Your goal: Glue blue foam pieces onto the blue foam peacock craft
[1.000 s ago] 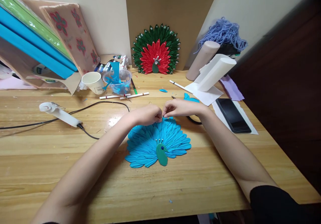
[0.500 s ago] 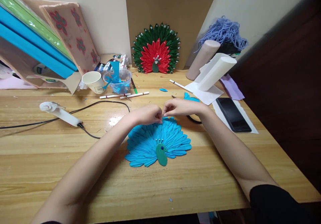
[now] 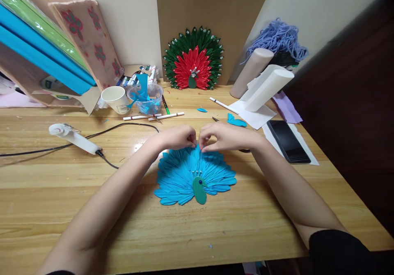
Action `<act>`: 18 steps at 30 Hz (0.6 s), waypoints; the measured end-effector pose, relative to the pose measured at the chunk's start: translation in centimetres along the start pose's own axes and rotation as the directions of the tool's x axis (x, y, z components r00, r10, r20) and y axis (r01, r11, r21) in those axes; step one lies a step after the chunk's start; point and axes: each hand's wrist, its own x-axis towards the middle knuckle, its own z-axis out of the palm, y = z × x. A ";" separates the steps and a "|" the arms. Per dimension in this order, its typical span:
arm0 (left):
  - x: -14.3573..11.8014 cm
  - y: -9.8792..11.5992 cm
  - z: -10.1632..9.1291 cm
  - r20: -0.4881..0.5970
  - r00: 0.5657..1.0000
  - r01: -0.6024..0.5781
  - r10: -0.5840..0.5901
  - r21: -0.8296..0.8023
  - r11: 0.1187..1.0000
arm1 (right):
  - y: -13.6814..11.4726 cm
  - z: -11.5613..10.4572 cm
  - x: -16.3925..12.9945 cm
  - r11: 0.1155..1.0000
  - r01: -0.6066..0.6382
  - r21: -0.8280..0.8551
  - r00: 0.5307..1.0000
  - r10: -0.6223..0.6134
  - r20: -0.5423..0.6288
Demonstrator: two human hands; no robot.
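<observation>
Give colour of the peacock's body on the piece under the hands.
Green body with a dark blue eye, set on a blue feather fan. Head view shows it.

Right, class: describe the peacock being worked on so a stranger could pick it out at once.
Start at the wooden table. Near its middle, under both hands, lies the blue peacock, flat. Unlike the red-and-green peacock propped against the board, it is all blue with a green body.

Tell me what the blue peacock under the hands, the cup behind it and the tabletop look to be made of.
Blue peacock: likely craft foam or thick paper, matte; flat, cleanly cut petal-like feathers layered in a fan. Cup: probably paper, white and matte, with a thin rolled rim. Tabletop: wood or wood-look laminate, glossy; grain lines and a bright light reflection show.
</observation>
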 end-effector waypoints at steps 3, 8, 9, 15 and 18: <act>-0.1 -0.1 0.0 -0.025 0.999 -0.029 0.030 0.046 0.999 | -0.7 1.0 0.6 0.994 0.071 -0.077 0.997 -0.072 -0.009; -0.6 0.2 -0.5 -0.052 0.999 0.010 -0.007 0.068 0.998 | -0.7 2.2 1.3 0.985 0.098 -0.141 0.995 -0.095 0.029; -0.8 0.4 -0.7 -0.045 0.999 0.022 -0.019 0.061 0.998 | -0.7 2.2 1.3 0.985 0.093 -0.144 0.995 -0.089 0.036; -1.3 0.5 -1.7 -0.042 0.996 0.080 -0.080 0.013 0.997 | -1.0 2.2 1.3 0.984 0.066 -0.166 0.997 -0.059 0.049; -1.5 0.3 -2.1 -0.093 0.993 0.072 -0.068 0.038 0.997 | -1.1 2.1 1.3 0.982 0.086 -0.170 0.996 -0.079 0.050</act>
